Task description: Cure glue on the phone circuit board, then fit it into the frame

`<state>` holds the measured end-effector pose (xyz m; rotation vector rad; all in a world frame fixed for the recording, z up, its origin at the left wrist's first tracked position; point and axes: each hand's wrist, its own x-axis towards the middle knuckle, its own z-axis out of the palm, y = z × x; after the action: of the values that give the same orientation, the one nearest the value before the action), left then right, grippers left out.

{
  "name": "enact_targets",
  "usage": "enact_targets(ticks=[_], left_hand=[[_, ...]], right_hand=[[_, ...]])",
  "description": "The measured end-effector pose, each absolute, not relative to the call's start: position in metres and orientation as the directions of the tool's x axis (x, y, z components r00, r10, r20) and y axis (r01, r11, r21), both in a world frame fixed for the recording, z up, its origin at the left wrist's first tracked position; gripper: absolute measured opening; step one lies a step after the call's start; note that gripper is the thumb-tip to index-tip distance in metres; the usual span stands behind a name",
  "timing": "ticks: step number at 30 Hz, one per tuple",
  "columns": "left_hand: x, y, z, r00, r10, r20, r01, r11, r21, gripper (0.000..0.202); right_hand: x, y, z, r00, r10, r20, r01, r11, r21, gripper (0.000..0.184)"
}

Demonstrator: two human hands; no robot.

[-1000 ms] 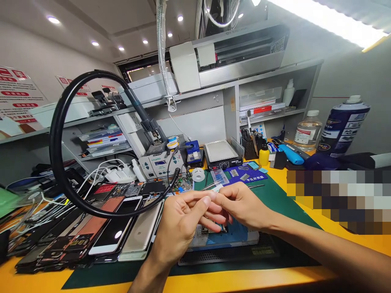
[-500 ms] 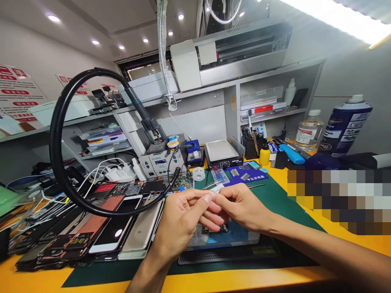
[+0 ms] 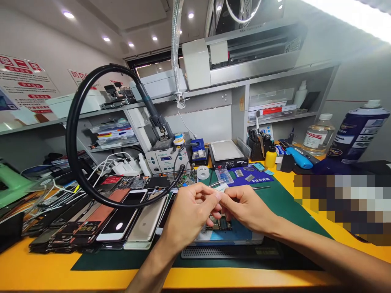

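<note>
Nearest, above the yellow tabletop (image 3: 91, 276), the left hand (image 3: 189, 213) and right hand (image 3: 247, 209) meet, their fingers (image 3: 217, 196) closed in a tight pinch on a small pale strip (image 3: 222, 186), too small to identify. Just beneath, a bare phone circuit board (image 3: 219, 224) lies on a blue mat (image 3: 232, 238), partly hidden by the hands. To the left lies a row of phones (image 3: 114, 219). Farther off stand a roll of white tape (image 3: 203, 172) and a soldering station (image 3: 165, 160).
</note>
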<state>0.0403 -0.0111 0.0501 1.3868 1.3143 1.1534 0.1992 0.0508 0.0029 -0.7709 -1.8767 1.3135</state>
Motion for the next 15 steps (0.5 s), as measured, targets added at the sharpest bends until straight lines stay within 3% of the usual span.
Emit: enact_targets(ticks=[15], left_hand=[[0.036, -0.017, 0.057, 0.168, 0.985, 0.039, 0.002, -0.039, 0.999, 0.038]], right_hand=[[0.202, 0.050, 0.017, -0.699, 0.707, 0.111, -0.035, 0.120, -0.992, 0.061]])
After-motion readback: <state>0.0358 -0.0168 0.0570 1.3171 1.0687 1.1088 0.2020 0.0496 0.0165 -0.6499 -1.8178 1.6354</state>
